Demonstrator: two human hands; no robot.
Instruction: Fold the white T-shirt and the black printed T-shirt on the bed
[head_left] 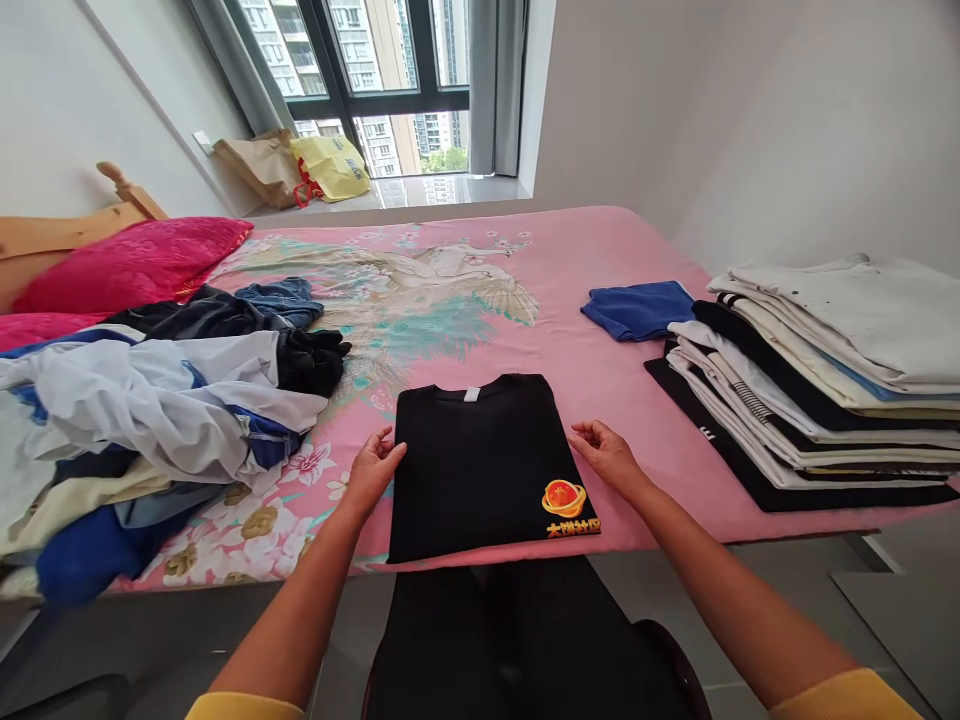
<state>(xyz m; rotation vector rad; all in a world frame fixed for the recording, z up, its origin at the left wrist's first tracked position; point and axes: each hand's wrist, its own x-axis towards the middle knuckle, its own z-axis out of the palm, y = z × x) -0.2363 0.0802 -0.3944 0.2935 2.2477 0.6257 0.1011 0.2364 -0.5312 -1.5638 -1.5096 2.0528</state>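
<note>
A black T-shirt (472,470) lies folded into a flat, near-square shape at the bed's front edge. Its collar with a white label points away from me, and an orange-red print with yellow lettering sits at its lower right corner. My left hand (373,470) is at the shirt's left edge, fingers apart, the thumb tip at the fabric. Beside the right edge is my right hand (609,458), fingers loosely bent and apart, with nothing in it.
A heap of unfolded clothes (165,410) covers the bed's left side. At right stands a tall stack of folded clothes (817,400), with a folded blue garment (637,308) beside it. Pink pillows (142,262) lie far left; bags (330,167) sit on the windowsill.
</note>
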